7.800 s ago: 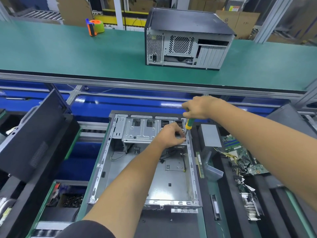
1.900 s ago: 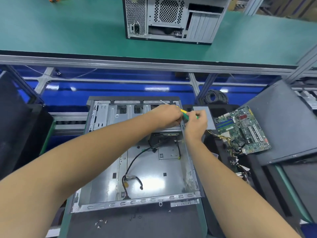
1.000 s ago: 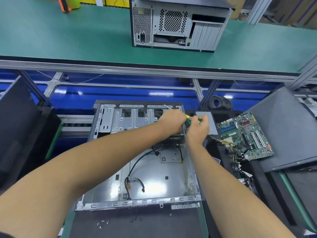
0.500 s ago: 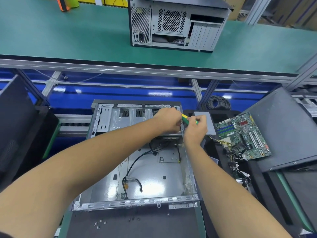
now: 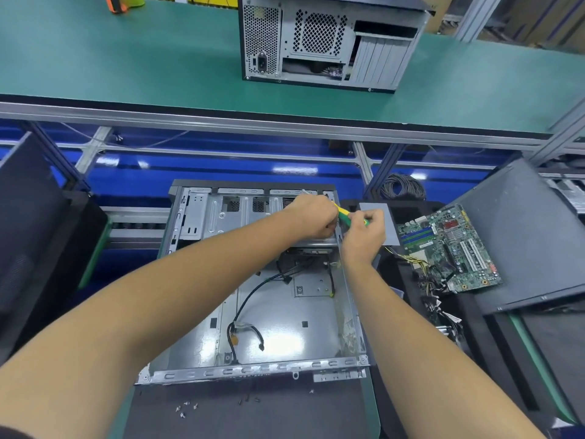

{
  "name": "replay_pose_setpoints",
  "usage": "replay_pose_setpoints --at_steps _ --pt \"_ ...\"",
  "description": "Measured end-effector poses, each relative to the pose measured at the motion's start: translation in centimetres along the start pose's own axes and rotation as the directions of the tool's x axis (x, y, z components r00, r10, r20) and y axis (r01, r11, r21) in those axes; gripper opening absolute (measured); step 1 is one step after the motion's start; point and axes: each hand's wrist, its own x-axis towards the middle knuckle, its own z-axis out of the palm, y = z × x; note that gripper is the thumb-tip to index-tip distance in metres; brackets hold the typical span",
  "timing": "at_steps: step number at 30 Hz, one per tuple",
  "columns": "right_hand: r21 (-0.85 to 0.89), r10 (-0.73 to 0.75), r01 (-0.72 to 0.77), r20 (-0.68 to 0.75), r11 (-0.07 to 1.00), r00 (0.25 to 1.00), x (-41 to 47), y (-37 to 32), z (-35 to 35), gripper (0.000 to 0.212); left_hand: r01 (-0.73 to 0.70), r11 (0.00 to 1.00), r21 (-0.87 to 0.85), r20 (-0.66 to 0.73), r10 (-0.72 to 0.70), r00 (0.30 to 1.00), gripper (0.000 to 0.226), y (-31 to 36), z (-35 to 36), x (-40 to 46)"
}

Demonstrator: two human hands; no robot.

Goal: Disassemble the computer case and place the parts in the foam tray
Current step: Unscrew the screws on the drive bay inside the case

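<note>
Loose screws are lying on the dark mat at the near edge of the desk, just in front of the open computer case

Case is lying flat on its side at the middle of the desk, near rail toward the person, floor bare apart from black cables trailing across it. The cables are showing now; 7.8 s ago the floor under the cage looked largely bare, though the view angle was different then

Both hands are still working at the far right corner of the case, over the drive cage. Left hand is curled over the cage's right end, its grip closed on the metal or on the tool shaft, cannot tell which. Right hand is pinching the green-and-yellow screwdriver, fingers curled round the handle. The screwdriver is now lying nearly level, pointing left into the side of the case; 7.8 s ago it was standing upright. Over the last 1.9 s the hands are barely shifting

Judgement: a side fastener on the cage is being undone; cage not yet free, so nothing new is ready to move

Right of the case, the motherboard is already lying out, tilted, over the black foam tray

Far edge: a second, closed computer case is standing on the green desk
</note>
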Motion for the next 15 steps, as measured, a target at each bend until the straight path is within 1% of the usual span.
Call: replay_pose_setpoints --at_steps 3,6,8,15 --pt "0.003 0.006 -0.006 0.002 1.0 1.0 0.05 -0.07 0.1 0.012 0.0 1.0 0.018 0.023 0.0 1.0 0.018 0.21 -0.49 -0.05" --pt "-0.019 0.02 -0.02 0.005 1.0 1.0 0.14 0.03 0.05 0.012 0.0 1.0 0.029 0.025 -0.001 1.0 0.012 0.41 -0.67 -0.01" --pt "-0.018 0.02 -0.02 0.006 1.0 1.0 0.14 0.01 0.04 0.011 -0.003 0.999 0.051 0.027 0.001 1.0 0.016 0.41 -0.75 0.06" --pt "-0.019 0.016 -0.016 0.008 1.0 1.0 0.08 -0.05 0.01 0.012 -0.057 0.998 0.001 0.018 0.057 0.998 0.011 -0.55 -0.31 0.4"
